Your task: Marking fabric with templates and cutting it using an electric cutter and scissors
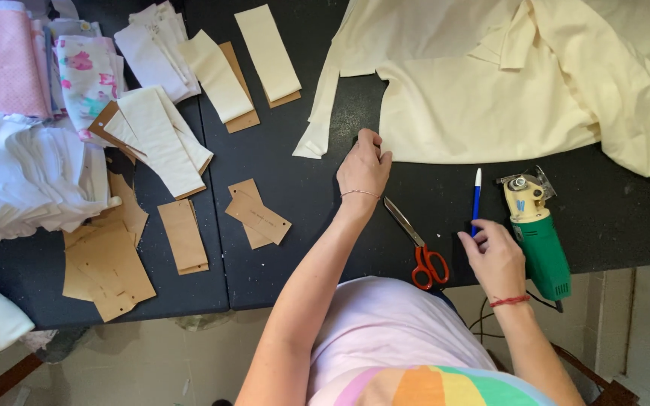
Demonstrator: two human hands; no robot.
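Dark tabletop fills my view, and I place everything from the cream fabric spread over its far right part. Stacks of cut pieces and brown card patterns lie well left of it. Just below its edge sits a green electric cutter, then red-handled scissors. My left hand rests fingers curled at the fabric's lower edge, gripping nothing I can make out. My right hand pinches the lower end of a blue pen.
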